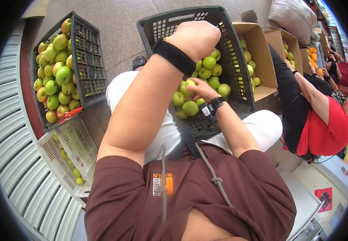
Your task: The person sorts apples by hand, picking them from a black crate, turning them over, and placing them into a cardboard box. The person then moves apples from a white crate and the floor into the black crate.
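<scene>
A black plastic crate (pixel 244 84) stands before me with green apples (pixel 205 73) piled in its near part. My right hand (pixel 203 90) is low in the crate, its fingers closed around a green apple (pixel 187 86) at the left of the pile. Above the crate's far part, my left hand (pixel 196 37) is curled over with its back to me. Its fingers are bent under and hidden, so what they hold, if anything, does not show. A black strap circles the left wrist, and a black band with a small device is on the right wrist.
Left stands a black crate (pixel 91 60) full of green and reddish apples, with a red-handled tool (pixel 70 115) at its corner. White crates (pixel 67 140) with apples stand nearer. Cardboard boxes (pixel 262 64) of apples and a person in red (pixel 328 128) are to the right.
</scene>
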`<move>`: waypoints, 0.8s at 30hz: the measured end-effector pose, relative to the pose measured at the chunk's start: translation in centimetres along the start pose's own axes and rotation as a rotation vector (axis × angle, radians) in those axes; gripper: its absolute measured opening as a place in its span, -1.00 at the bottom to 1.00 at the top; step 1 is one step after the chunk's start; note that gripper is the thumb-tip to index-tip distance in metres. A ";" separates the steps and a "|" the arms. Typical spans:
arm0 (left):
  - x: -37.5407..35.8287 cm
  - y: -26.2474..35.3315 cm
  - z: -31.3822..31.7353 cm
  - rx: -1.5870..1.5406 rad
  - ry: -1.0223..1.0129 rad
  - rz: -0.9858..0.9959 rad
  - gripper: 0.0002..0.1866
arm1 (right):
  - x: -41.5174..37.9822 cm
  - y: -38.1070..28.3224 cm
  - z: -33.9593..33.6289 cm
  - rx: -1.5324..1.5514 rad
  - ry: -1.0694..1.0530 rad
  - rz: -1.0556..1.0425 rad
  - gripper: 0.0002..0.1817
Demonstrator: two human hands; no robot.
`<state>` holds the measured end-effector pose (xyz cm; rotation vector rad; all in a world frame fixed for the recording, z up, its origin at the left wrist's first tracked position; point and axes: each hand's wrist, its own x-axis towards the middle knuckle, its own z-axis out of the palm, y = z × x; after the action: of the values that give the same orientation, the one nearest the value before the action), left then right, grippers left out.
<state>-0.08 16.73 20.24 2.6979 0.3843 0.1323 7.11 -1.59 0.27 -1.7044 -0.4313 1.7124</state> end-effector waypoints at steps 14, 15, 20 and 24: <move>0.9 2.1 2.1 -0.184 -0.193 0.158 -0.52 | -6.8 -10.5 -1.6 0.889 -0.340 -0.304 -0.27; 1.0 2.1 2.2 -0.176 -0.187 0.157 -0.53 | -6.8 -10.4 -1.6 0.908 -0.386 -0.318 -0.27; 1.3 3.0 1.7 -0.114 -0.131 0.169 -0.62 | -5.5 -9.3 -1.7 0.859 -0.391 -0.466 -0.29; 1.6 2.7 2.2 -0.084 -0.066 0.171 -0.66 | -6.0 -9.9 -2.3 0.858 -0.429 -0.484 -0.28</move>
<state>2.46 13.93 19.40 2.6414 0.1253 0.1055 11.09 1.07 11.04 -0.5666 -0.2100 1.5483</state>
